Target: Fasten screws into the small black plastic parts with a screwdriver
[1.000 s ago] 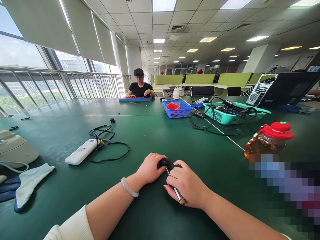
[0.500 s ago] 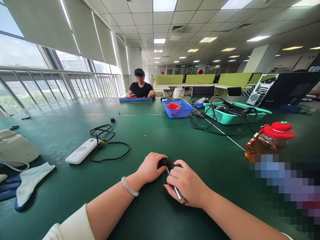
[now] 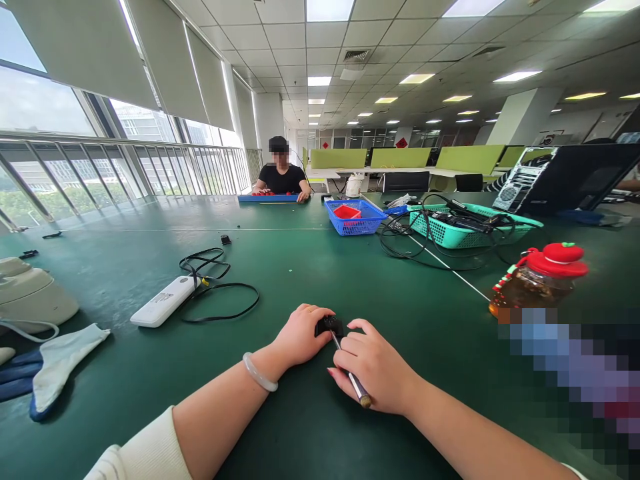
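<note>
My left hand (image 3: pixel 303 333) lies on the green table, its fingers closed around a small black part (image 3: pixel 329 325) whose kind I cannot make out. Between the fingers of my right hand (image 3: pixel 374 369) is a slim silver screwdriver (image 3: pixel 358 387) with a brownish rounded end. It slants away from me, and its thin tip meets the near side of the black part. My fingers hide some of both things.
To the left lie a white power bank (image 3: pixel 165 303) with a black cable and a blue-white glove (image 3: pixel 65 363). Beyond are a blue basket (image 3: pixel 355 220), a green basket (image 3: pixel 435 233) full of cables, and a red-lidded jar (image 3: pixel 543 283). A person (image 3: pixel 281 175) sits opposite.
Both my hands, the black part and the screwdriver look almost unmoved. Across the table, the other person's head and one hand have shifted slightly.
</note>
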Action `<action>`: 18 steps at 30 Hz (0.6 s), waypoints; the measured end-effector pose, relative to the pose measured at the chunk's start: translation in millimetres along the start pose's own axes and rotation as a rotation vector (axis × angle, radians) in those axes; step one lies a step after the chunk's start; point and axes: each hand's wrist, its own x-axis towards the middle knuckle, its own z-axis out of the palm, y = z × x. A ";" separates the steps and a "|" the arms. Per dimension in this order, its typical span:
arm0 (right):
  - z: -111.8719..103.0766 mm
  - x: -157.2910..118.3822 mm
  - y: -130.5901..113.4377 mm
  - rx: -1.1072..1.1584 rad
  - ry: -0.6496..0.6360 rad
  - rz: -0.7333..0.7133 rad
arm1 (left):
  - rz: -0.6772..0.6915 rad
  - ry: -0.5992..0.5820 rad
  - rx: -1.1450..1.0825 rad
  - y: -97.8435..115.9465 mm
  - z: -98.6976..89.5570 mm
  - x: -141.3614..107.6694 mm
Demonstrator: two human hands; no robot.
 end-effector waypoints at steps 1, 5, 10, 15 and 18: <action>0.0 0.0 0.0 0.000 -0.001 0.001 | -0.002 -0.002 -0.003 -0.1 0.1 0.1; -0.3 0.0 -0.3 -0.002 0.005 0.001 | -0.009 -0.011 -0.008 -1.0 0.8 0.6; -0.8 0.2 0.1 -0.018 0.012 0.005 | -0.011 -0.012 -0.002 -1.2 1.1 0.9; -2.0 0.7 0.6 -0.025 0.053 0.004 | -0.006 -0.018 0.002 0.7 -1.0 1.0; -2.9 1.3 0.5 -0.031 0.079 -0.002 | -0.004 -0.016 -0.003 0.8 -1.2 1.0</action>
